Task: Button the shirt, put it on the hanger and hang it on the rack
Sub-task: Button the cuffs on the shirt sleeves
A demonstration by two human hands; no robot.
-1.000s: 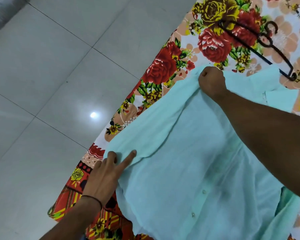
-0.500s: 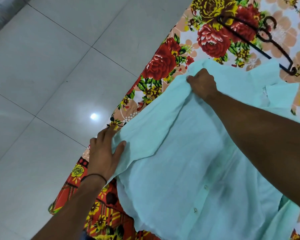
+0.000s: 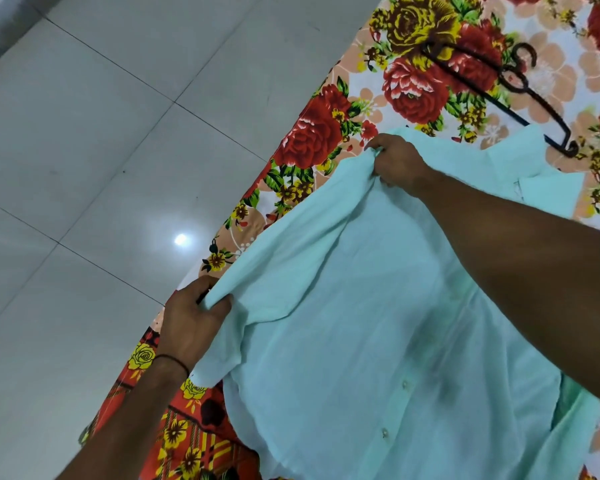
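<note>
A light mint-green shirt [image 3: 378, 306] lies spread on a floral bedsheet, front up, with small buttons [image 3: 405, 384] showing down its placket. My left hand [image 3: 191, 317] grips the end of the shirt's left sleeve near the bed's edge. My right hand [image 3: 399, 164] grips a bunch of fabric at the shirt's shoulder, and my forearm crosses over the shirt's body. A dark hanger [image 3: 503, 95] lies on the sheet beyond the shirt, its far end just past the collar. No rack is in view.
The floral bedsheet [image 3: 326, 133] covers the bed, whose edge runs diagonally from top centre to bottom left. Grey floor tiles [image 3: 101, 168] fill the left side of the view.
My left hand went from lying flat by the sleeve to gripping the sleeve's end. My right hand slid left along the shoulder and bunched up the fabric there.
</note>
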